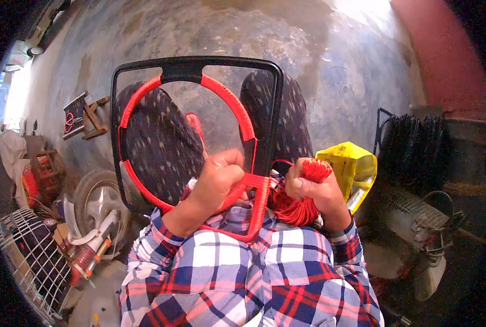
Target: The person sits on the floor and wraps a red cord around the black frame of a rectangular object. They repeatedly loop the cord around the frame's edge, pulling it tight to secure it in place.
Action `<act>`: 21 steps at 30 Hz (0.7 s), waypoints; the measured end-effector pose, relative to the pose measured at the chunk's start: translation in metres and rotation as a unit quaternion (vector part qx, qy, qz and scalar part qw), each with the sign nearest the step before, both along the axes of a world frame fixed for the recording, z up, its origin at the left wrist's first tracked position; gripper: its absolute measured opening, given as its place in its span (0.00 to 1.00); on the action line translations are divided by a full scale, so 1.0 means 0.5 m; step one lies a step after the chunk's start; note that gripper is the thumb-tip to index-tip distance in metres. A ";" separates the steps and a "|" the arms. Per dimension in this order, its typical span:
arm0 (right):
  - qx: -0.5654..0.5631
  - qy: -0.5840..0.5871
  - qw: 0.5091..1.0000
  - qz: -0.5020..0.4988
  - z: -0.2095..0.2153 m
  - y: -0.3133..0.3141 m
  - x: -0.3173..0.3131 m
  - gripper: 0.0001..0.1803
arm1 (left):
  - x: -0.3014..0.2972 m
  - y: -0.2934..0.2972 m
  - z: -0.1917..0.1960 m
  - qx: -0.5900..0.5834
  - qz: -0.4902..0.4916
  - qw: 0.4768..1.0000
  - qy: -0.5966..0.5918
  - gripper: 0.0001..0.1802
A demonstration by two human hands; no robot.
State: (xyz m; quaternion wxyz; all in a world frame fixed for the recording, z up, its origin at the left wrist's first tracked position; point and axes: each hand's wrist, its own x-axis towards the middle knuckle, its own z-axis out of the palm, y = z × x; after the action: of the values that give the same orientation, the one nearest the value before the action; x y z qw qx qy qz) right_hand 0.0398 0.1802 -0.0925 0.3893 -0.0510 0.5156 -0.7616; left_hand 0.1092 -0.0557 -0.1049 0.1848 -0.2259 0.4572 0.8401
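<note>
A black square frame (280, 103) with an inner ring (229, 101) stands across my lap. Red cord is wound tightly round parts of the ring and round the frame's near right corner (261, 210). Red strands (256, 181) bridge ring and frame on the right side. My left hand (218, 177) is closed in a fist by this bridge, inside the ring; what its fingers grip is hidden. Beyond the frame's right side, my right hand (314, 185) is closed round a thick hank of red cord (294, 209), its looped end showing above the fist. A strand runs toward the frame.
A yellow bag (341, 163) stands right of my knee. Far right are a rack of black strands (417, 136) and a wire basket (425, 210). At left lie a small wooden stool (93, 117), a wheel (98, 199) and a white wire grid (33, 256).
</note>
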 end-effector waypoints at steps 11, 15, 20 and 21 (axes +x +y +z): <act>0.115 -0.024 0.975 -0.190 0.056 0.055 -0.029 0.15 | -0.017 -0.016 0.025 0.198 0.000 0.980 0.016 0.14; 0.181 0.064 0.952 -0.237 0.033 0.127 -0.065 0.14 | -0.010 -0.022 0.008 0.096 -0.038 0.995 0.004 0.15; 0.222 0.102 0.962 -0.121 0.072 0.041 -0.056 0.12 | -0.005 -0.019 0.020 0.015 -0.049 0.999 0.009 0.16; 0.223 0.104 0.966 -0.073 0.080 0.008 -0.045 0.11 | -0.004 -0.018 0.022 -0.005 -0.050 0.999 0.010 0.16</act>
State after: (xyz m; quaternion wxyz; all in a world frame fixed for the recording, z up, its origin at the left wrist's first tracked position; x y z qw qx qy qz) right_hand 0.0176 0.1840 -0.0525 0.2782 -0.0039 0.7127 -0.6439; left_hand 0.1071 -0.0646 -0.0940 0.2211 -0.1949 0.4743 0.8296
